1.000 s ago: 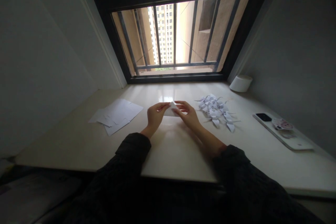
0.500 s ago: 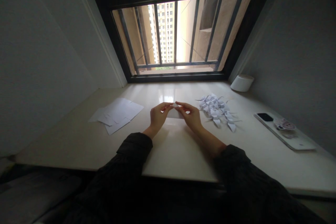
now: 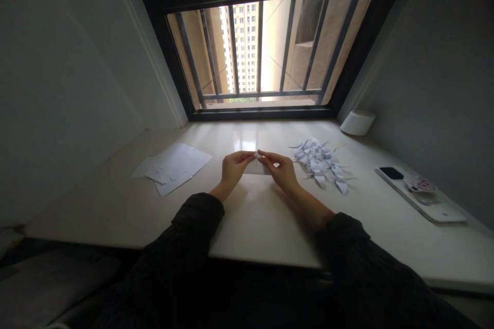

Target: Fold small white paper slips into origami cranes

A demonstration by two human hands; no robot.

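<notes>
A small folded piece of white paper (image 3: 257, 155) is pinched between my two hands above the sill, mostly hidden by the fingertips. My left hand (image 3: 233, 168) grips it from the left with thumb and forefinger. From the right, my right hand (image 3: 283, 168) holds it the same way, and the fingertips of both hands nearly meet. To the right of my hands lies a pile of folded white paper cranes (image 3: 317, 160). Flat white paper sheets (image 3: 181, 162), with smaller pieces on top, rest to the left.
The pale, glossy windowsill (image 3: 254, 226) carries everything. A phone (image 3: 419, 193) with a round grip on its back lies at the right. A white cylindrical object (image 3: 357, 122) stands in the far right corner, beside the dark window frame (image 3: 262, 114). Walls rise on both sides.
The fingertips have closed in further over the folded paper, so less of it shows. Both hands stay in nearly the same place; the whole view has shifted very slightly.
</notes>
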